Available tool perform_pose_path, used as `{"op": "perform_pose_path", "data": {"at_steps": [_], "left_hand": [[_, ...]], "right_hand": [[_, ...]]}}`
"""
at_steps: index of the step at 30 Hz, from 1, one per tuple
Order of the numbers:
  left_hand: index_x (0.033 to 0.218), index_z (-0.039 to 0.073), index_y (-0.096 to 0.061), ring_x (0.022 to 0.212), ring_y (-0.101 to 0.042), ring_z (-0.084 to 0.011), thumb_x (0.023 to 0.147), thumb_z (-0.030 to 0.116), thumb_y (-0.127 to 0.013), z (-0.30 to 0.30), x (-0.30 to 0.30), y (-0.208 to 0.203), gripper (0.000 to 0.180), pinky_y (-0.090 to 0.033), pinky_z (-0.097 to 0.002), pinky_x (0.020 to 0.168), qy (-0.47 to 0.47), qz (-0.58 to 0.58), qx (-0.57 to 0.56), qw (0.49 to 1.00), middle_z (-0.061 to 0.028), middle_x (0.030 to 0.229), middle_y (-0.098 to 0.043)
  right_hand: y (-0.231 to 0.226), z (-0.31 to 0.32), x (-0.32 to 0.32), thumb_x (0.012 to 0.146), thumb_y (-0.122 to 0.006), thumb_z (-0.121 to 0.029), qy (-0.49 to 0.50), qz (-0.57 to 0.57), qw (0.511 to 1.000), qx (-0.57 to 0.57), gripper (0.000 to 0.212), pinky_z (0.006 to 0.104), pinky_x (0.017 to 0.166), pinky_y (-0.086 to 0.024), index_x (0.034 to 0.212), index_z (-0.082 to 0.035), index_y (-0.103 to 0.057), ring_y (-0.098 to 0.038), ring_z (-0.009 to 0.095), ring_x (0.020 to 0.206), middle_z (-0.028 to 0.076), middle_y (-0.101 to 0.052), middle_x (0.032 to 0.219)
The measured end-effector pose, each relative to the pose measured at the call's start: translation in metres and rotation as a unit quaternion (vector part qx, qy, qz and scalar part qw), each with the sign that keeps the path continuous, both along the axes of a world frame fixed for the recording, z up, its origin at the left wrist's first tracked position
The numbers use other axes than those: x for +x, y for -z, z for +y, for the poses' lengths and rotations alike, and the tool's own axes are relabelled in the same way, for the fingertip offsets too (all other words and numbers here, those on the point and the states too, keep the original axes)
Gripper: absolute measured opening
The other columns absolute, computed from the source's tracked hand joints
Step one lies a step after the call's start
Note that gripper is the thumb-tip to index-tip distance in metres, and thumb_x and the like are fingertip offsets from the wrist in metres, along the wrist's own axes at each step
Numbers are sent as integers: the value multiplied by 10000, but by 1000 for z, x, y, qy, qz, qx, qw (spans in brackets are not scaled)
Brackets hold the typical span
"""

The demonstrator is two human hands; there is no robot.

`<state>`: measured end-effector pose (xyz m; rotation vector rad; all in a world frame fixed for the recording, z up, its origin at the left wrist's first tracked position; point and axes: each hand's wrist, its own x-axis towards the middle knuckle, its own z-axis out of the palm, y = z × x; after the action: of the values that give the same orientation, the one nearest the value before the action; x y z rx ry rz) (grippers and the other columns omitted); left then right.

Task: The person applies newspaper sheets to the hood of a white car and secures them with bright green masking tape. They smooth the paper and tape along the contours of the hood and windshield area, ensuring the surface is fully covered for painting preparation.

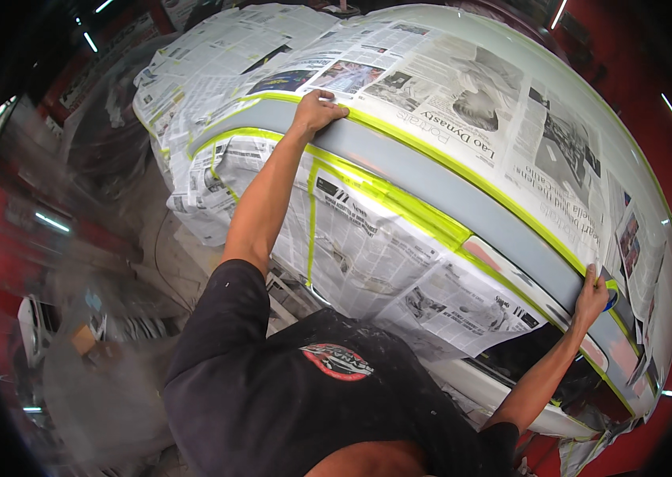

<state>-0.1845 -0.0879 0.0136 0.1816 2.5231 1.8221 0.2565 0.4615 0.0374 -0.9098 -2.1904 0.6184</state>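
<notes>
A car body under newspaper sheets fills the view, with a grey strip [399,163] of its roof side left bare between lines of yellow-green masking tape. My left hand [317,114] rests at the upper tape line [431,157], its fingers spread over the tape and the edge of the roof newspaper [463,99]. Farther right along the same line, my right hand [590,297] grips a roll of yellow-green masking tape [611,294] with a blue inside. The hand hides most of the roll.
Below the grey strip, taped newspaper [383,254] covers the side windows. A dark window opening [522,358] shows at the lower right. Plastic-draped objects [105,389] stand on the left, near a red wall [6,254]. My torso leans close to the car's side.
</notes>
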Motion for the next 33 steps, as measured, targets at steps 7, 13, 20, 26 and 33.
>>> {"op": "perform_pose_path", "data": {"at_steps": [7, 13, 20, 26, 33], "left_hand": [[1135, 70, -652, 1021, -638, -269, 727, 280, -851, 18, 14, -41, 500, -509, -384, 875, -72, 167, -383, 906, -146, 1072, -679], [847, 62, -655, 674, -573, -149, 772, 245, -835, 74, 38, -43, 268, -473, -318, 645, 237, 187, -188, 935, -33, 734, -640], [777, 58, -647, 679, -600, -213, 717, 376, -869, 81, 48, -61, 393, -474, -353, 644, 225, 186, -283, 913, -77, 720, -653], [787, 58, -647, 758, -655, -337, 738, 398, -829, 88, 57, -78, 388, -488, -424, 673, 239, 223, -373, 868, -148, 766, -684], [802, 42, -628, 640, -561, -190, 771, 184, -823, 108, 62, -68, 243, -462, -344, 620, 336, 246, -264, 870, -78, 707, -635]], "right_hand": [[-2, 11, 11, 912, -710, -395, -63, -46, 997, -27, 569, 305, 790, -471, 1056, 152, -653, -581, 162, 827, 161, -698, 897], [-9, 7, 7, 916, -689, -385, -75, -64, 994, -37, 508, 317, 786, -481, 1099, 89, -677, -615, 168, 803, 146, -714, 914], [-9, 2, 10, 918, -696, -375, -62, -37, 996, -47, 497, 291, 771, -477, 1090, 91, -685, -602, 143, 804, 115, -709, 894], [-8, 5, 15, 910, -723, -363, -74, 20, 994, -82, 481, 253, 742, -465, 1071, 90, -698, -573, 106, 790, 59, -690, 887], [7, 4, 0, 904, -729, -371, 1, 59, 997, -48, 425, 250, 680, -439, 1029, 35, -729, -522, 88, 723, 20, -658, 780]]}}
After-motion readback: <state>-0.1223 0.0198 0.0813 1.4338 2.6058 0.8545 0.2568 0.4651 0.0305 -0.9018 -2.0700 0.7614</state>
